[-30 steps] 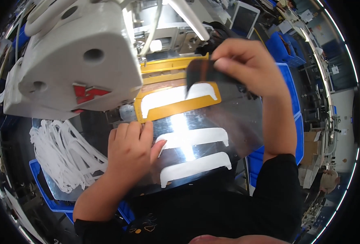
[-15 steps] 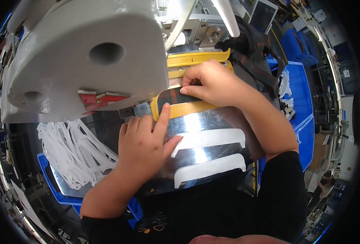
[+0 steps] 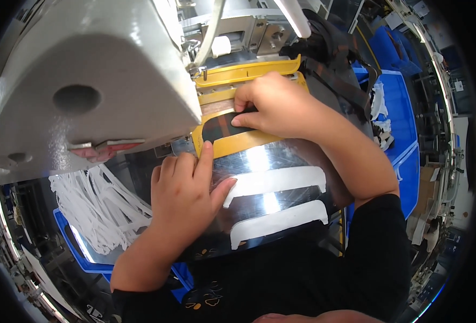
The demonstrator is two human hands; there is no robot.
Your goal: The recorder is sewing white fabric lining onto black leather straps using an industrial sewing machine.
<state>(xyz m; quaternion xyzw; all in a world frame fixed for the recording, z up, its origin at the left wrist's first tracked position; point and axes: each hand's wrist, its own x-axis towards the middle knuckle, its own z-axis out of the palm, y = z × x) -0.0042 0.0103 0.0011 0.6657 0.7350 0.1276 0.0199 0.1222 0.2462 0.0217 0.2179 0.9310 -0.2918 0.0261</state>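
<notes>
A yellow frame [image 3: 246, 144] lies on the shiny metal work plate [image 3: 259, 157], with a dark fabric piece [image 3: 214, 128] bearing a brownish stripe set inside it. My right hand [image 3: 273, 105] reaches over the frame from the right, its thumb and bent fingers closed at the fabric's far edge. At the frame's near left corner rests the outstretched index finger of my left hand [image 3: 181, 183]; its thumb points away to the side, beside a white cut strip [image 3: 281, 179]. Nearer to me lies a second white strip [image 3: 281, 218]. My right palm hides part of the fabric.
A large grey machine head [image 3: 39, 70] overhangs the left side, close to my left hand. Tangled white strips [image 3: 95, 210] are heaped over a blue tray [image 3: 68, 247]. Dark straps [image 3: 332, 86] lie at the back right, beside a blue bin [image 3: 407, 116].
The machine head appears farther left, showing more of the frame. My left index fingertip has slid from the fabric's edge onto the frame's corner. My right hand stays at the fabric.
</notes>
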